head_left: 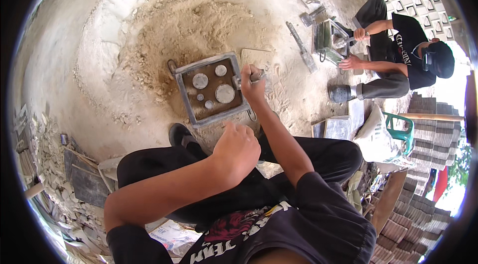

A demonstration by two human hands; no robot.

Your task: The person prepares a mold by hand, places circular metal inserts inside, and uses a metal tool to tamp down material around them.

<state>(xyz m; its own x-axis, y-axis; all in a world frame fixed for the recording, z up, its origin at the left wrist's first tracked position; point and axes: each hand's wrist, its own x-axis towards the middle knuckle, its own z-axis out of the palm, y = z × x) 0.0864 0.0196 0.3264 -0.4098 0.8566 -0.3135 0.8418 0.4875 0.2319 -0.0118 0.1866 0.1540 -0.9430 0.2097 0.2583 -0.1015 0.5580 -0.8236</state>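
A square grey metal mould frame (pixel 192 119) with loop handles lies on the ground before me. Brown packed material (pixel 190 95) fills it, with several round grey discs on top, among them a large disc (pixel 225 93) at the right. My right hand (pixel 253 83) is closed round a grey hand tool (pixel 257 76) at the frame's right edge; its working end is mostly hidden, so its kind is unclear. Nearer my body, my left hand (pixel 237 148) is raised over my knees with its fingers curled in. Its back faces up and hides whatever it may hold.
Loose sandy powder (pixel 194 25) is heaped beyond the frame. At the right a person (pixel 416 50) works over another metal mould (pixel 326 40), with a long bar (pixel 301 47) and a mallet-like tool (pixel 312 15) close by. Stacked tiles (pixel 433 137) and a green plastic chair (pixel 406 132) stand farther right.
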